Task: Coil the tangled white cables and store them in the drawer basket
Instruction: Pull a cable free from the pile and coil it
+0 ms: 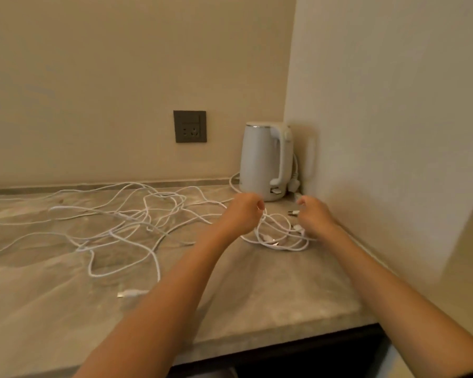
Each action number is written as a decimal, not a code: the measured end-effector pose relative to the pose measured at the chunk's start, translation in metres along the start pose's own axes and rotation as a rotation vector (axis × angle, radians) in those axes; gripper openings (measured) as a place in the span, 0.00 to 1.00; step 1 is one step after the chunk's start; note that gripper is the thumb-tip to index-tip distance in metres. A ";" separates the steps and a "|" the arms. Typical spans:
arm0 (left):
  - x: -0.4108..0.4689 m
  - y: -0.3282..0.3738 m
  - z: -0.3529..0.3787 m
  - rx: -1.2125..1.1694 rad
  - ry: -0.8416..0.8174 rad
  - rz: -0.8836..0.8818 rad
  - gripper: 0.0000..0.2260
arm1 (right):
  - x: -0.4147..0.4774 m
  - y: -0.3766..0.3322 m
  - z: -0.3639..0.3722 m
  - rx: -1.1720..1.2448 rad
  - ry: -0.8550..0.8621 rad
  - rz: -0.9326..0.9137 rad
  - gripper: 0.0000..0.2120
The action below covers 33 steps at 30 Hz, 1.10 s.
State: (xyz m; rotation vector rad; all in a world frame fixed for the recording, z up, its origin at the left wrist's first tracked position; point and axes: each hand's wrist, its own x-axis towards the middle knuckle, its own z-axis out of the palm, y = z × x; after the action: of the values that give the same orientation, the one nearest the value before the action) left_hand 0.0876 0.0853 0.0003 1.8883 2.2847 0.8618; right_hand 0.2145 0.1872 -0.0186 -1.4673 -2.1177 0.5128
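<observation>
Several tangled white cables [126, 222] sprawl over the grey stone counter [66, 309]. A smaller bundle of loops [279, 238] lies near the kettle, between my hands. My left hand [242, 215] is curled around a white cable that drops into that bundle. My right hand [313, 218] is curled too and pinches a cable end with a metal plug [292, 213] sticking out to the left. A loose plug [130, 293] lies near the counter's front. No drawer basket is in view.
A white electric kettle [265, 162] stands in the back right corner with its own cord behind it. A dark wall socket [189, 126] sits on the back wall. The right wall runs close along my right arm. Below the counter's front edge [284, 347] is dark.
</observation>
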 end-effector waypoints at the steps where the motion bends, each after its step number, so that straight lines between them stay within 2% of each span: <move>1: 0.004 0.003 0.004 -0.003 -0.009 0.015 0.10 | 0.003 0.005 -0.003 -0.068 -0.026 0.009 0.19; 5: 0.015 0.007 0.014 -0.032 -0.102 0.068 0.11 | 0.009 0.013 -0.009 -0.377 -0.051 -0.013 0.18; 8: 0.020 0.006 0.020 -0.024 -0.226 0.135 0.11 | 0.016 0.012 -0.008 -0.380 -0.044 -0.005 0.13; 11: 0.023 0.002 0.023 -0.048 -0.244 0.136 0.11 | 0.023 0.010 -0.005 -0.061 -0.093 0.044 0.08; 14: 0.025 0.000 0.023 -0.034 -0.251 0.152 0.15 | 0.022 -0.003 -0.009 0.433 -0.139 0.135 0.13; 16: 0.025 0.000 0.020 0.001 -0.236 0.175 0.17 | 0.020 -0.013 -0.013 0.586 -0.129 0.089 0.12; 20: 0.027 -0.006 0.011 -0.047 -0.145 0.246 0.12 | 0.018 -0.037 -0.022 0.942 -0.160 0.033 0.13; 24: 0.022 -0.011 -0.003 -0.318 -0.191 0.182 0.05 | 0.026 -0.058 -0.024 1.059 -0.162 0.007 0.07; 26: 0.017 -0.012 -0.014 -0.468 -0.237 0.194 0.06 | 0.028 -0.068 -0.020 1.084 -0.213 -0.024 0.08; 28: 0.016 -0.017 -0.025 -0.528 -0.163 0.230 0.10 | 0.029 -0.078 -0.014 1.022 -0.258 -0.071 0.11; 30: 0.020 -0.027 -0.037 -0.540 0.007 0.207 0.14 | 0.029 -0.087 -0.010 0.886 -0.269 -0.101 0.12; 33: 0.030 -0.049 -0.056 -0.397 0.275 0.149 0.15 | 0.030 -0.102 0.003 0.764 -0.280 -0.128 0.16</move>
State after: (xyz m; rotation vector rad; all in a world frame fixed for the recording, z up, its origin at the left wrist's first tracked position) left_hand 0.0148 0.0868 0.0347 1.8651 1.9174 1.5479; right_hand 0.1279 0.1806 0.0429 -0.8491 -1.8556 1.3539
